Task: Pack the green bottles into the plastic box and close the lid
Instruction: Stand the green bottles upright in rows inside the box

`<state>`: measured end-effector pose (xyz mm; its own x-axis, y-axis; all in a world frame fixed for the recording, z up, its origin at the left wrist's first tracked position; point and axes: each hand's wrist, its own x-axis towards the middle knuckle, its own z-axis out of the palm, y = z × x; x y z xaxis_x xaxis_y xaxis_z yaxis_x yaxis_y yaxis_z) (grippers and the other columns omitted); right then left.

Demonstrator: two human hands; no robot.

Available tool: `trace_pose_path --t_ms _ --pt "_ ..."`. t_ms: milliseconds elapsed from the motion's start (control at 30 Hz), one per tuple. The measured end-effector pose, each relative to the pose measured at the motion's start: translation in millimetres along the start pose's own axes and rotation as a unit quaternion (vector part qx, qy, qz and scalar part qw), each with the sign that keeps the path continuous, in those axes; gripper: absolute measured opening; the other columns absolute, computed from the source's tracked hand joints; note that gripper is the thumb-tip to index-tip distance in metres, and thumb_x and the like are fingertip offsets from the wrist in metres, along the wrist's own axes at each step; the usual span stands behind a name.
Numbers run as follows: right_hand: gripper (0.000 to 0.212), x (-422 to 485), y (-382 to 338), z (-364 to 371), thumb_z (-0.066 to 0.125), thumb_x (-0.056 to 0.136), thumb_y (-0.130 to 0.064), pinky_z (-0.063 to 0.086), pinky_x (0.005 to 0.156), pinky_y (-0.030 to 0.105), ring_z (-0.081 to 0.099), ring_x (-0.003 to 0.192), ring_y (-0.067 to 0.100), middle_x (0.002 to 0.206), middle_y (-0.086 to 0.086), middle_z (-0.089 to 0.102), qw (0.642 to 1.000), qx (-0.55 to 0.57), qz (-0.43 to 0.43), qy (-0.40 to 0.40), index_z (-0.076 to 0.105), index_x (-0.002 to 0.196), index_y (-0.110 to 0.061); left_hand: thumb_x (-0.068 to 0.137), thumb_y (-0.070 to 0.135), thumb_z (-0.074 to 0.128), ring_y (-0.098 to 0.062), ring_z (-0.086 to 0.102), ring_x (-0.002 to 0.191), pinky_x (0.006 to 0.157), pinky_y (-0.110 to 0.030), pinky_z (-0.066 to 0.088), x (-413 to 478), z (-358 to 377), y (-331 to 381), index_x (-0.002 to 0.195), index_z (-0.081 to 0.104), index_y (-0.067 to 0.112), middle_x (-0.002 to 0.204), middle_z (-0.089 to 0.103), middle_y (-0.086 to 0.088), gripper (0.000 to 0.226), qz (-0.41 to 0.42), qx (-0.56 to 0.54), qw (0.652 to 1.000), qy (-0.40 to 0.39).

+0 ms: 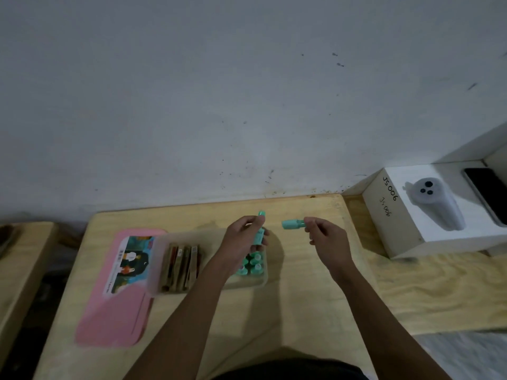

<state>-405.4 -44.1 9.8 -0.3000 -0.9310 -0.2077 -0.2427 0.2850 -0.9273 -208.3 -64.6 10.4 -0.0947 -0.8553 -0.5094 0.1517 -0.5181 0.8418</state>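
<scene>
A clear plastic box [157, 259] lies on the wooden table [288, 292]. Several green bottles [253, 263] stand upright in its right end, and brown sticks [181, 266] fill its left part. My left hand [244, 237] hovers over the box's right end and grips a green bottle [259, 234] held roughly upright, its cap [261, 213] poking above my fingers. My right hand [323, 234] is to the right of the box, above the table, pinching another green bottle [293, 224] that points left, lying sideways. The pink lid [115, 303] rests flat to the left of the box.
A white carton [428, 237] marked "JS006", printed with a picture of a white device [436, 204], sits at the right on a second wooden surface. A dark phone [485, 193] lies beyond it. The wall rises just behind the table. Another wooden surface [19, 259] is at far left.
</scene>
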Motion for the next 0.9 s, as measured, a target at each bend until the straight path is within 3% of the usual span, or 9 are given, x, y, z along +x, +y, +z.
trace_pose_path --t_ms 133,267,433,567,667,767,900 --pt "0.012 -11.8 6.4 5.8 0.057 0.095 -0.029 0.052 0.070 0.040 0.055 0.073 0.013 0.084 0.011 0.066 0.997 -0.035 -0.064 -0.039 0.068 0.101 -0.030 0.091 0.029 0.062 -0.024 0.066 0.073 0.075 -0.043 0.056 -16.3 -18.6 -4.6 0.101 0.064 0.009 0.087 0.071 -0.013 0.023 0.024 0.036 0.999 0.024" --pt "0.014 -17.3 9.7 12.1 0.058 0.094 -0.024 0.046 0.069 0.010 0.058 0.085 -0.003 0.096 -0.006 0.066 0.983 -0.109 -0.127 -0.077 0.067 0.105 -0.025 0.094 0.027 0.057 -0.024 0.067 0.071 0.073 -0.041 0.059 -27.4 -31.6 -6.8 0.106 0.061 0.006 0.087 0.067 -0.014 0.025 0.014 0.017 0.999 0.042" --pt "0.016 -24.7 7.9 17.5 0.061 0.093 -0.022 0.048 0.068 0.011 0.059 0.087 -0.001 0.098 -0.011 0.064 0.970 -0.156 -0.152 -0.108 0.068 0.108 -0.024 0.095 0.028 0.054 -0.027 0.071 0.079 0.073 -0.040 0.060 -34.4 -42.5 -13.5 0.105 0.060 0.006 0.092 0.067 -0.013 0.024 0.009 0.022 0.997 0.071" --pt "0.017 -30.5 7.7 18.2 0.064 0.091 -0.018 0.049 0.069 0.009 0.058 0.088 -0.006 0.096 -0.014 0.064 0.966 -0.155 -0.166 -0.124 0.070 0.107 -0.023 0.093 0.038 0.055 -0.015 0.068 0.090 0.079 -0.032 0.057 -36.8 -50.1 -22.6 0.098 0.065 0.020 0.102 0.069 -0.001 0.021 0.044 0.136 0.986 0.090" --pt "0.018 -33.9 6.9 16.7 0.067 0.089 -0.013 0.049 0.071 0.009 0.059 0.088 -0.006 0.095 -0.014 0.064 0.958 -0.169 -0.182 -0.141 0.071 0.105 -0.020 0.093 0.036 0.056 -0.009 0.058 0.081 0.066 -0.018 0.045 -41.9 -53.0 -25.6 0.099 0.067 0.016 0.094 0.066 0.001 0.024 0.093 0.248 0.959 0.102" --pt "0.019 -35.7 6.0 14.6 0.068 0.087 -0.011 0.052 0.073 0.013 0.062 0.085 0.002 0.095 -0.010 0.066 0.945 -0.192 -0.199 -0.174 0.072 0.104 -0.020 0.091 0.033 0.059 -0.015 0.060 0.084 0.071 -0.022 0.047 -43.2 -59.2 -32.1 0.101 0.069 0.013 0.096 0.066 -0.005 0.023 0.139 0.316 0.933 0.100" --pt "0.021 -36.7 6.7 15.1 0.067 0.088 -0.012 0.053 0.074 0.019 0.064 0.079 0.006 0.096 -0.011 0.065 0.906 -0.257 -0.246 -0.231 0.072 0.106 -0.023 0.089 0.032 0.062 -0.015 0.061 0.085 0.076 -0.029 0.049 -42.9 -69.7 -38.6 0.100 0.069 0.016 0.092 0.067 0.000 0.020 0.159 0.371 0.913 0.063"
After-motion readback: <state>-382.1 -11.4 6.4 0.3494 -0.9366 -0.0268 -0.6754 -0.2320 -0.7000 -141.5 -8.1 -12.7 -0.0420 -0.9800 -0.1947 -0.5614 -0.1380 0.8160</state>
